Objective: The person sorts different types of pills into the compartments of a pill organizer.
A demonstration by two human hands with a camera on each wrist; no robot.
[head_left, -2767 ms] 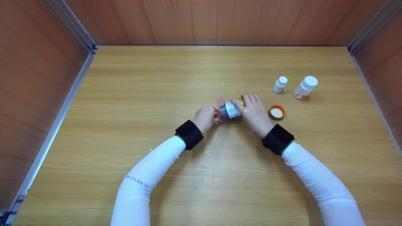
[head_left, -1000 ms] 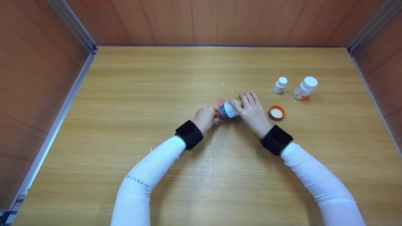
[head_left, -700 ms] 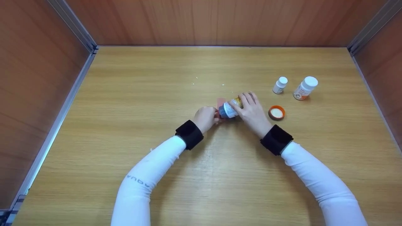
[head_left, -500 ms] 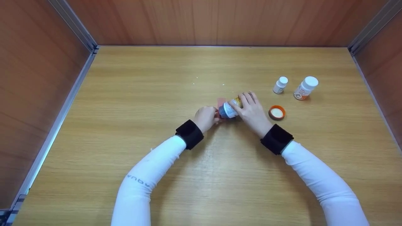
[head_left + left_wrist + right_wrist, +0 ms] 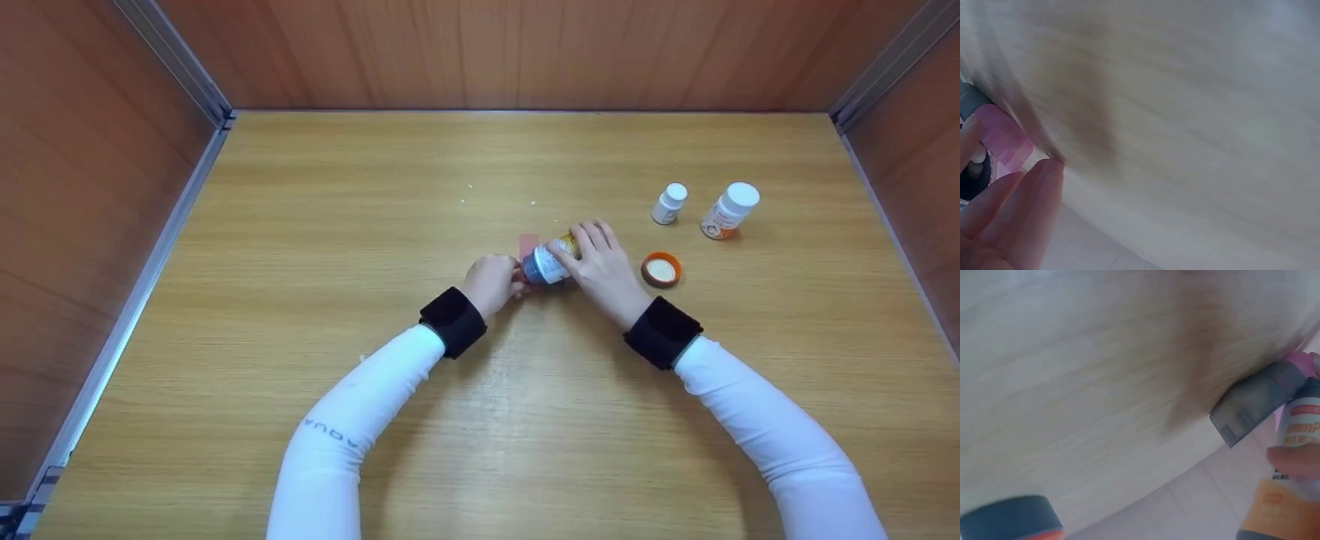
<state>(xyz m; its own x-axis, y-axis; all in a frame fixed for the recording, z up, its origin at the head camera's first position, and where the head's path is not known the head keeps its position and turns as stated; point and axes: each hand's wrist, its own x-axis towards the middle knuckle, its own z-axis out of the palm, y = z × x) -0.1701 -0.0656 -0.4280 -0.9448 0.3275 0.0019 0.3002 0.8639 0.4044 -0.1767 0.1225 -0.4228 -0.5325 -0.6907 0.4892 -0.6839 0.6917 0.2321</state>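
My right hand (image 5: 609, 274) grips a pill bottle (image 5: 551, 262) with a white and orange label, tipped so its uncapped dark mouth points left. A small translucent pink and grey plastic case (image 5: 1004, 135) is pinched in my left hand (image 5: 491, 283), right at the bottle's mouth. In the left wrist view something white, like a pill, shows at that mouth. The case's grey end (image 5: 1258, 399) shows in the right wrist view, close by the bottle. My left fingers hide part of the case in the head view. An orange-rimmed cap (image 5: 661, 270) lies inside up, right of my right hand.
Beyond the cap stand a small white bottle (image 5: 669, 204) and a larger white bottle (image 5: 729, 211), both capped. Several tiny white specks (image 5: 532, 202) lie on the wooden table (image 5: 337, 187) behind the hands. Brown panels (image 5: 487, 52) wall the back and sides.
Since the earliest frame, the bottle has swung to a steeper slant and its mouth has shifted slightly left against the case. Over the last second both hands stay nearly still.
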